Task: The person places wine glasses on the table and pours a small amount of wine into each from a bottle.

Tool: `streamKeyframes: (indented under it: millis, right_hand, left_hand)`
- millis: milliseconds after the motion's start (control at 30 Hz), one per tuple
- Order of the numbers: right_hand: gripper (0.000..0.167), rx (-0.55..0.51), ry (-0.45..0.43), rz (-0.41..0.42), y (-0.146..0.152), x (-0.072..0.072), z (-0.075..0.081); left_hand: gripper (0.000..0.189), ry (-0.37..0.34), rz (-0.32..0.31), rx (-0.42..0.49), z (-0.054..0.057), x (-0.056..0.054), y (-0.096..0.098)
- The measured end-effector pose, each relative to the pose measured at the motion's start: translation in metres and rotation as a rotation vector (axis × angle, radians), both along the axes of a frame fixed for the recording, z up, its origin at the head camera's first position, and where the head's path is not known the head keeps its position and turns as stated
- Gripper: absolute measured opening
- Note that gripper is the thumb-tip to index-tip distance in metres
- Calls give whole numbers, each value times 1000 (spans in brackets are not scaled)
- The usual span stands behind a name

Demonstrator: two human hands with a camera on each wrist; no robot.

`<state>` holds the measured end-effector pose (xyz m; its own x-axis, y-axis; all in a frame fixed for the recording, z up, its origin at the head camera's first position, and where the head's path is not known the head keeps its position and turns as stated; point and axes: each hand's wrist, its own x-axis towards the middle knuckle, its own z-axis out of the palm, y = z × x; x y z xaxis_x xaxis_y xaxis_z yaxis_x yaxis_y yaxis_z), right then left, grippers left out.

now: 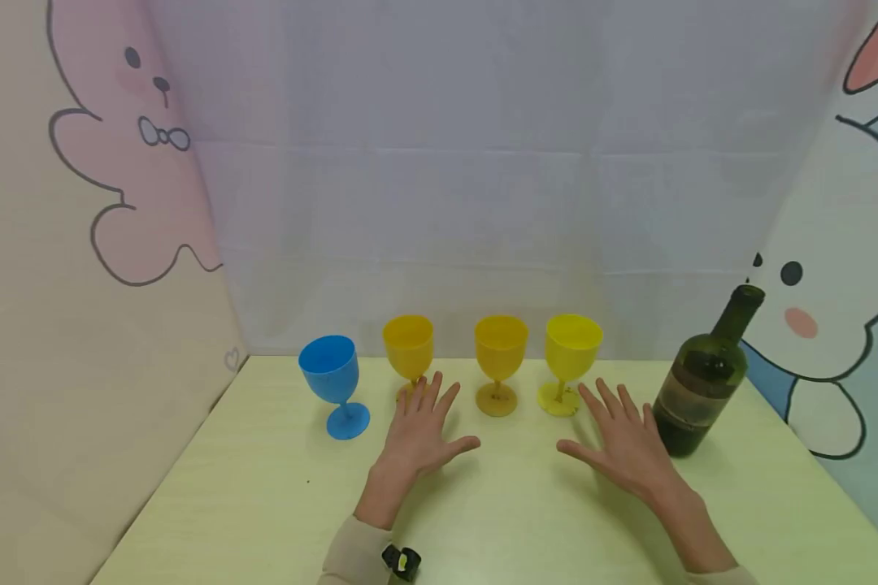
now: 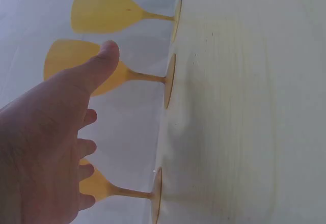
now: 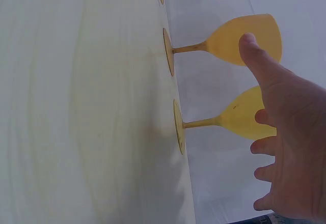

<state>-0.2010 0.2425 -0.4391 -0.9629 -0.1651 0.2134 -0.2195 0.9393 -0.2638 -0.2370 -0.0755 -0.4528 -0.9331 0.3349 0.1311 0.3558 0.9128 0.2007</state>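
Both hands hover over the table with fingers spread and nothing held. In the head view, my left hand (image 1: 419,435) is nearest the left orange-yellow goblet (image 1: 408,348), its fingertips overlapping that goblet's base. A blue goblet (image 1: 331,372) stands to the left of this hand. My right hand (image 1: 628,447) lies between the bright yellow goblet (image 1: 572,349) and a dark green wine bottle (image 1: 706,378) with a pale label. Another orange-yellow goblet (image 1: 501,349) stands upright between the two hands, farther back. Both wrist views show the extended thumbs and splayed fingers in front of the goblets.
The pale wooden table (image 1: 497,520) ends at a hanging white cloth (image 1: 439,203) just behind the goblets. Side panels with cartoon animals (image 1: 154,187) flank it. A dark wristwatch (image 1: 402,562) sits on the left wrist by a beige sleeve (image 1: 354,552).
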Motion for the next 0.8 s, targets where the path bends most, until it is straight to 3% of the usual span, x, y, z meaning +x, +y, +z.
streamKeyframes:
  millis: [333,600,800]
  right_hand:
    - [96,-20,-9,9,4,-1,-1]
    - [88,-31,75,32,6,-3,2]
    - [75,-67,181,70,9,-5,2]
  left_hand:
    - [92,13,-17,38,-2,-1,-1]
    - [87,-52,-47,114,-1,0,0]
    - [76,-101,-109,178,3,-1,5]
